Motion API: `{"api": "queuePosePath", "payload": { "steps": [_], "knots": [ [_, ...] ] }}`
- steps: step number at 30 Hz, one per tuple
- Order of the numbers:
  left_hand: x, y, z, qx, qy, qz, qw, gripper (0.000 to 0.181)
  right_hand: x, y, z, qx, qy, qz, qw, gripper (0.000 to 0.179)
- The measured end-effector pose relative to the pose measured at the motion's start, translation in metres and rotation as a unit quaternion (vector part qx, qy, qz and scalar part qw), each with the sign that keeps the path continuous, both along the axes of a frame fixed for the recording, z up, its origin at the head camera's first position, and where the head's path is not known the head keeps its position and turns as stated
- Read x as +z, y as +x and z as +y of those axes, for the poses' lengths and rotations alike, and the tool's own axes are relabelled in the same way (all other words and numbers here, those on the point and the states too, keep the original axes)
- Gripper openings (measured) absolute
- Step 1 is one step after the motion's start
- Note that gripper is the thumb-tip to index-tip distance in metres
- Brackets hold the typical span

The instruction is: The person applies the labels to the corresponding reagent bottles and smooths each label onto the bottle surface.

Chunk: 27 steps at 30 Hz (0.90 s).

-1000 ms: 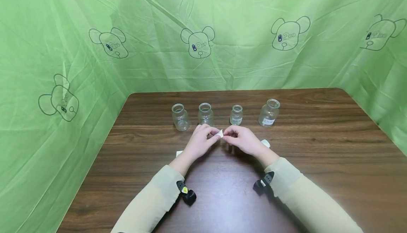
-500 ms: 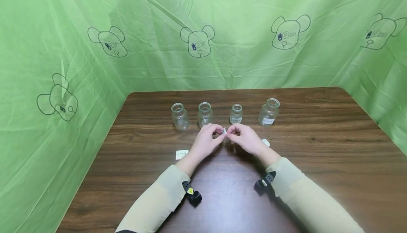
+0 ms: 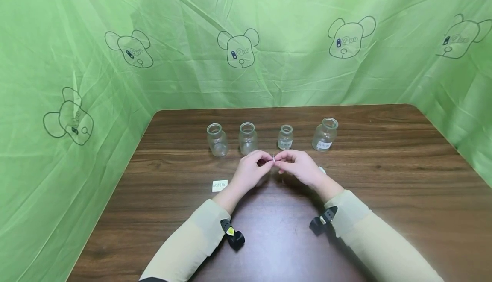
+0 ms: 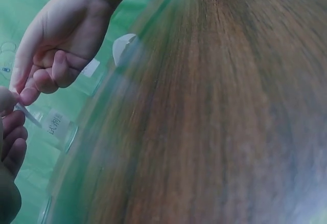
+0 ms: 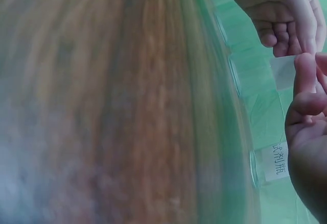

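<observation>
Both hands meet over the table's middle, fingertips on a small white label point(image 5: 282, 72). My left hand point(image 3: 250, 171) pinches it between thumb and forefinger. From the other side my right hand point(image 3: 299, 167) pinches at its edge. Seen from the head the label is nearly edge-on and mostly covered by fingers. Beyond the hands stand two unlabelled glass bottles point(image 3: 218, 141) and, further right, a small glass bottle point(image 3: 285, 133) and a wider glass bottle point(image 3: 325, 133), each bearing a white label. Another written label point(image 3: 220, 186) lies flat beside my left wrist.
A curled white scrap point(image 4: 123, 49) lies on the wooden table point(image 3: 403, 166) behind my right wrist, partly hidden in the head view. Green cloth point(image 3: 284, 77) hangs around the table's back and sides.
My left hand has shifted slightly right, uncovering the written label on the table. The pinched label has turned from showing its face to nearly edge-on, and the fingertips have come closer together.
</observation>
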<state>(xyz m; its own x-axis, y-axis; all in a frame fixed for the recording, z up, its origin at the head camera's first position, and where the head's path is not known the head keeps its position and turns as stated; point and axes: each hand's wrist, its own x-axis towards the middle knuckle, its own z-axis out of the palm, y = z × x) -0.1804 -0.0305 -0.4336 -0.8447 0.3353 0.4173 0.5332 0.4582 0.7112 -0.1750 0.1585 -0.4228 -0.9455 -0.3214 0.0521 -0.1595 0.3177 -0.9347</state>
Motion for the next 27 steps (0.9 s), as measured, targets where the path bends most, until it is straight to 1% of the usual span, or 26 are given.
{"api": "queuePosePath", "payload": {
  "steps": [6,11,17,19,20,24,26,27],
  "knots": [
    [0.003,0.001,0.000,-0.009,-0.005,0.003,0.9999,0.005,0.002,0.002,0.001,0.011,-0.019,-0.002,0.9998,0.016],
    [0.005,0.003,0.000,-0.012,-0.007,-0.005,0.9999,0.006,0.002,0.002,0.001,0.020,-0.033,-0.006,0.9993,0.015],
    [0.009,0.007,-0.001,-0.016,-0.007,-0.031,0.9994,0.009,0.003,0.004,0.002,0.025,-0.012,-0.012,0.9995,0.015],
    [0.010,0.008,-0.001,-0.016,-0.005,-0.040,0.9991,0.010,0.009,0.007,0.001,0.029,-0.003,-0.009,0.9995,0.014],
    [0.010,0.008,-0.001,-0.015,-0.004,-0.044,0.9989,0.010,0.009,0.007,0.000,0.032,-0.001,-0.002,0.9995,0.013],
    [0.011,0.009,-0.001,-0.016,-0.003,-0.048,0.9987,0.011,0.007,0.007,0.000,0.043,0.008,0.018,0.9989,0.012],
    [0.012,0.010,-0.001,-0.016,-0.005,-0.047,0.9988,0.011,0.001,0.004,0.002,0.045,0.010,0.022,0.9987,0.013],
    [0.012,0.010,-0.001,-0.017,-0.006,-0.046,0.9988,0.011,0.000,0.004,0.002,0.045,0.010,0.020,0.9987,0.013]
  ]
}}
